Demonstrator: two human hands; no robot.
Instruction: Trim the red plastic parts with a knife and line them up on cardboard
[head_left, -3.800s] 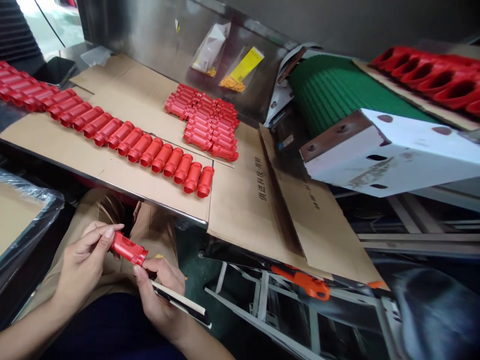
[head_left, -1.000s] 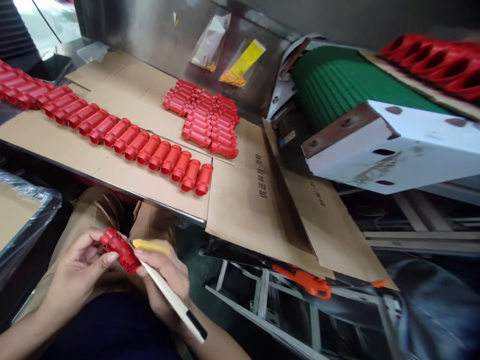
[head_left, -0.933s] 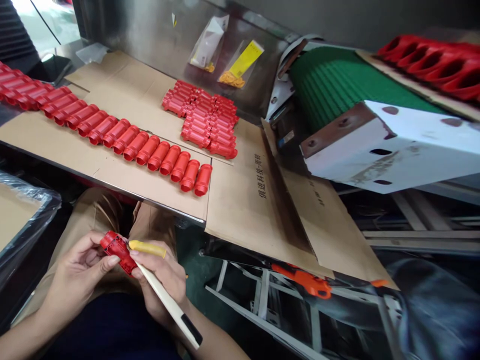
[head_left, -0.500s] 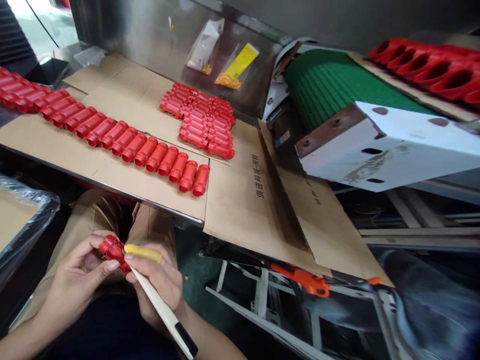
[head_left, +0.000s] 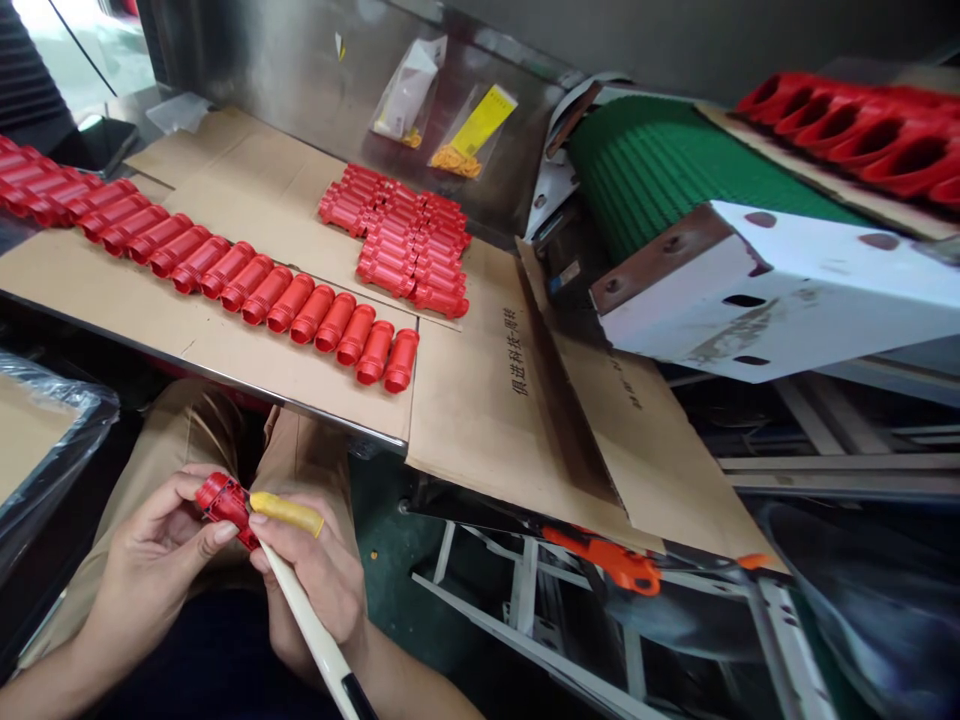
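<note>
Above my lap, my left hand [head_left: 154, 545] pinches a short red plastic tube fitting [head_left: 223, 500] between thumb and fingers. My right hand [head_left: 319, 570] grips a slim white-handled tool [head_left: 304, 605] with a black end. A yellow finger cot [head_left: 289, 513] covers its index finger, which points at the fitting. The tool's tip is hidden at the fitting's right side, so its kind cannot be made out. Similar red fittings [head_left: 298, 303] lie side by side in a long row on the cardboard-covered table [head_left: 480, 400] ahead.
A block of red fittings [head_left: 409, 240] sits farther back. Two small plastic bags [head_left: 469, 135] hang on the metal panel. To the right are a green conveyor belt [head_left: 652, 170] carrying red parts, its white frame [head_left: 780, 290], and orange-handled scissors or pliers [head_left: 607, 560]. A plastic-lined box [head_left: 45, 420] stands left.
The tool's handle has swung a little to the left and its black end sits lower. Both hands keep their hold, and the red fitting has barely shifted.
</note>
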